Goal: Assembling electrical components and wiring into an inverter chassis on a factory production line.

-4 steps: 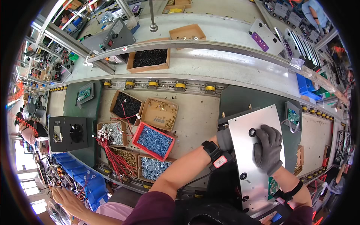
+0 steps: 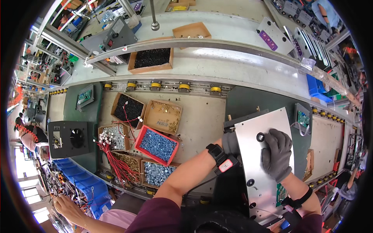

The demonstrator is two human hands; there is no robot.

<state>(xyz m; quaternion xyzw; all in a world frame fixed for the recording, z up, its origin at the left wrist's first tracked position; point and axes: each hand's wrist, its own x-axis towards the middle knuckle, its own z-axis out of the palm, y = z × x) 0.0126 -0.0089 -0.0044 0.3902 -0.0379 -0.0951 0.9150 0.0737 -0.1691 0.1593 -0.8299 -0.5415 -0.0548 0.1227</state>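
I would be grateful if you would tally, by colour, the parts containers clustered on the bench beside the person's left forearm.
Brown cardboard boxes: 5
Red tray: 1
Total: 6 containers

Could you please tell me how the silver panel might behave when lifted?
The silver panel is probably stiff, as it shows no sag. Its smooth sheen suggests it could slip, though the gloved right hand might steady it.
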